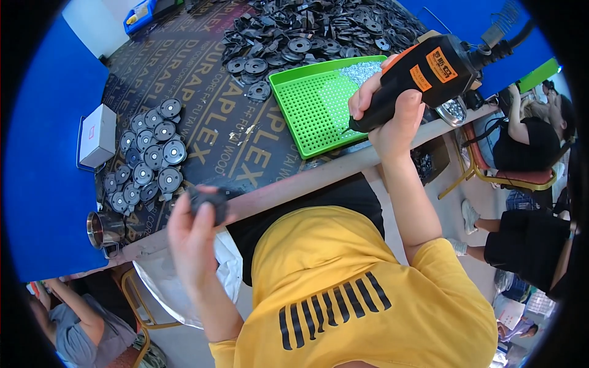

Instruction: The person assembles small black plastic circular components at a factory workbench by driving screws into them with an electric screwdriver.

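I see my left hand (193, 236) clasping a blurred round black plastic part (207, 202), mostly hidden by fingers, off the table edge. My right hand (386, 113) clenches a black-and-orange electric screwdriver (423, 76), tip over the green perforated plastic tray (307, 107); its bit is indistinct.

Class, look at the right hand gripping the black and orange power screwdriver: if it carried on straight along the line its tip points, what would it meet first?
The right hand aims the power screwdriver down and to the left, its tip already over the green perforated tray. It would probably meet that tray's surface first, near the small silver screws, though the height above it is unclear.
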Available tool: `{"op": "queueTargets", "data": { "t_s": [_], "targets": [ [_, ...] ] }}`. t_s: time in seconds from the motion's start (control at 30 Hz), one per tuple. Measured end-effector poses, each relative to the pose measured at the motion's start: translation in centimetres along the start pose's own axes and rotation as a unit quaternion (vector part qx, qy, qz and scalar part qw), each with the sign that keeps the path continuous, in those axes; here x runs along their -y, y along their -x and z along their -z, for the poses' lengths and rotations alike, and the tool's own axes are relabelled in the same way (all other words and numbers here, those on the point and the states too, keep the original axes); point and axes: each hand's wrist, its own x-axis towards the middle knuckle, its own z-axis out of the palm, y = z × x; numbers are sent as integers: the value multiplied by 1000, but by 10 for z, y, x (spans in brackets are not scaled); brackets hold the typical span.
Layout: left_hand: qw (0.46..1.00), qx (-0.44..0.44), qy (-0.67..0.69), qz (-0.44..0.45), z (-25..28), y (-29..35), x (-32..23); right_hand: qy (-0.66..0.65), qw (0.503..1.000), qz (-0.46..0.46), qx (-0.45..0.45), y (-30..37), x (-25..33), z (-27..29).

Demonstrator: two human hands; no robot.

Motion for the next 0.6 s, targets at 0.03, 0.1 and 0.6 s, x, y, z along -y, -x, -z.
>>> {"op": "queueTargets", "data": {
  "t_s": [0.03,0.1,0.6],
  "targets": [
    [998,11,42,38,-17,-5,1,-3,1000,2,0,0,-1,0],
    [986,79,105,100,-36,-22,8,-5,1000,4,-1,0,-1,0],
    [961,114,204,151,-63,-59,45,10,1000,-12,10,-1,2,-3]
  ]
}}
